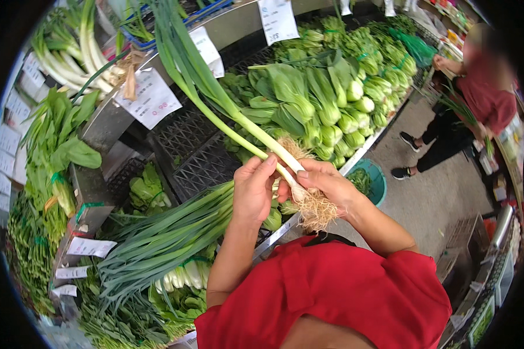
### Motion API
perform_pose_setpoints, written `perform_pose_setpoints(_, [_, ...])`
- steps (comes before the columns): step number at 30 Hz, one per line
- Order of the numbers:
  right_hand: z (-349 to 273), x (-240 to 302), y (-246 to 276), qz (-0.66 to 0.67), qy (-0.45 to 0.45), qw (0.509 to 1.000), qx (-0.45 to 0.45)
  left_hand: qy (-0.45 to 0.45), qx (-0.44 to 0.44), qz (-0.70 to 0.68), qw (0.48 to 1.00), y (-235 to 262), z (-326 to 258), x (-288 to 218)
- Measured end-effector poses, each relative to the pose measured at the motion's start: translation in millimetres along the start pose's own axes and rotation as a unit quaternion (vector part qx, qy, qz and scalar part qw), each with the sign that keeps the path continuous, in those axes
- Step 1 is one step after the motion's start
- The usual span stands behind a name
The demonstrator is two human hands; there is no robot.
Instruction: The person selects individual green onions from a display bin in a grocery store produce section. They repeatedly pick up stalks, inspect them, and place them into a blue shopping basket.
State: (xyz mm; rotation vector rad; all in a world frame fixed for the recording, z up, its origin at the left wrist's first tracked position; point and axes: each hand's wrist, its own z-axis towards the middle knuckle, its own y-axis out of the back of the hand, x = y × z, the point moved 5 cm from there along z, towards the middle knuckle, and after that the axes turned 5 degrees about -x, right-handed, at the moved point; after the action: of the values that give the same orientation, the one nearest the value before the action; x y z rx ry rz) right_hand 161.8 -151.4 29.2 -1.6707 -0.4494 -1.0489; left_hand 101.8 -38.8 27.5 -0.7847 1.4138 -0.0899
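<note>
Two long green onions [230, 119], with white stems and green tops, slant up and away from my hands. My left hand [255, 189] pinches the left stalk low on its white stem. Closed around the base of the right stalk is my right hand [326, 185], its thumb lying along the stem. Tan, stringy roots [317, 210] hang between my hands near my red shirt. A pile of long dark green leafy stalks [169, 238] lies under and left of my left forearm.
Bok choy [332, 110] is heaped beyond my right hand, beside black crates [195, 145]. Leafy greens [55, 145] and paper signs [148, 98] line the left shelf. A teal basin [375, 181] sits on the floor. Another person [486, 96] holding greens stands at right.
</note>
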Motion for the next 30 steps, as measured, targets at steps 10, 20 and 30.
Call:
perform_pose_setpoints(10, [-20.2,3.5,30.2,-0.036,-0.013,0.999,0.034,-0.021,-0.018,-0.032,0.999,-4.0,-19.1,27.2])
perform_pose_setpoints(20, [-40.1,-1.9,34.7,-0.014,-0.098,0.994,0.046,-0.085,-0.132,0.092,0.983,-28.2,-38.4,46.2])
perform_pose_setpoints(30, [-68.1,-24.8,43.1,-0.131,-0.037,0.990,0.035,0.026,-0.083,-0.197,0.976,-25.0,-11.7,54.2])
